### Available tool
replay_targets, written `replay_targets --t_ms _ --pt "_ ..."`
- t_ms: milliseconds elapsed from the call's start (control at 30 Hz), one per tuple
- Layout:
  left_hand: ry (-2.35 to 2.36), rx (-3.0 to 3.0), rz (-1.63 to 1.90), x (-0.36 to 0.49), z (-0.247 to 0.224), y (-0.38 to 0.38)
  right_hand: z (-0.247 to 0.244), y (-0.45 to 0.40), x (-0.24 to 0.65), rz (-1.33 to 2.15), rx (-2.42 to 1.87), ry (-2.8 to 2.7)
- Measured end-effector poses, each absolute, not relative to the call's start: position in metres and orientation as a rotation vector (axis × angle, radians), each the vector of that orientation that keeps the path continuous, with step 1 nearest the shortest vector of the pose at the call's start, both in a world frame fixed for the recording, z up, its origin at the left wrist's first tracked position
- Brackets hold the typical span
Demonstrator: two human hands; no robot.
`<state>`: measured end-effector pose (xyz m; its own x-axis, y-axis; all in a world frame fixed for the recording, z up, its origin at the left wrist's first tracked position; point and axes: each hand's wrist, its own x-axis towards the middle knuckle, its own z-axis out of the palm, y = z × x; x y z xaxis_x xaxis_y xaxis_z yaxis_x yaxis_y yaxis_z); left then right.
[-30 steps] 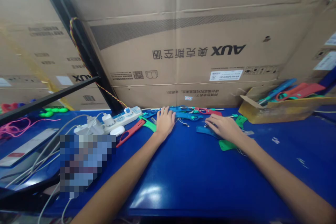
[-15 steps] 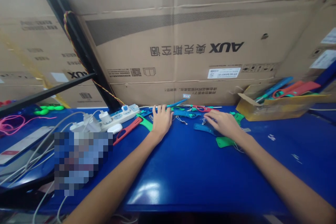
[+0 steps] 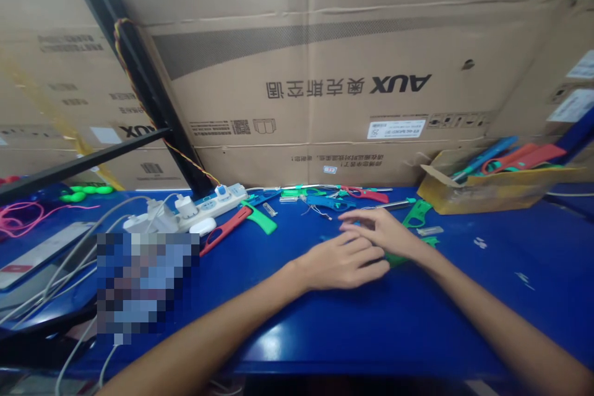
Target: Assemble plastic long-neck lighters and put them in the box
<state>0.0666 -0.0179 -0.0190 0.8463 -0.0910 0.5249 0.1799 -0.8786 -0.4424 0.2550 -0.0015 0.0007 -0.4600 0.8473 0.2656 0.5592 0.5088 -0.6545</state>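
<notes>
Left hand (image 3: 346, 262) has swung to the right hand (image 3: 383, 232).
Both curl by a green plastic shell (image 3: 398, 260); I can't tell their grip.

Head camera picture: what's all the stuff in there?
Cardboard: several sheets, brown, back
Black frame: one, black, left
Twisted wire: one, yellow and dark, along frame
Power strip: one, white, back left
Cables: several, whitish, left
Pale slab: one, white-grey, far left
Pixelated patch: one, mixed, front left
Pink cord: one, pink, far left
Green round things: several, green, back left
Red pieces: several, red, back and in box
Green pieces: several, green, back and by the hands
Blue pieces: some, blue, back
Open box: one, brown, right
Tabletop: one, blue, underneath
Left hand: one, bare, right of centre
Right hand: one, bare, just behind
</notes>
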Motion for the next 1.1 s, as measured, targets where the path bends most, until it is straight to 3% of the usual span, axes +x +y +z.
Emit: replay_targets --t_ms 100,267,533,633,900,1100 --pt "0.002 -2.584 -0.728 0.071 -0.024 -0.018 -0.002 -0.002 0.255 0.613 -1.057 -2.41" --pt "-0.136 -2.722 -0.721 0.069 -0.035 -0.005 -0.002 0.003 0.265 0.245 -1.142 -2.563" --pt "-1.179 -2.649 -0.879 0.046 -0.036 0.03 -0.005 0.019 0.296 -0.054 -1.307 -2.547" --pt "-1.366 -2.579 -0.858 0.033 -0.04 0.048 -0.014 0.023 0.296 -0.117 -1.306 -2.52" --pt "-1.12 -2.73 -0.733 0.029 -0.038 0.047 -0.028 0.023 0.28 -0.09 -1.216 -2.556" --pt "-1.14 -2.789 -0.913 0.032 -0.033 0.044 -0.021 0.021 0.281 0.004 -1.169 -2.605"
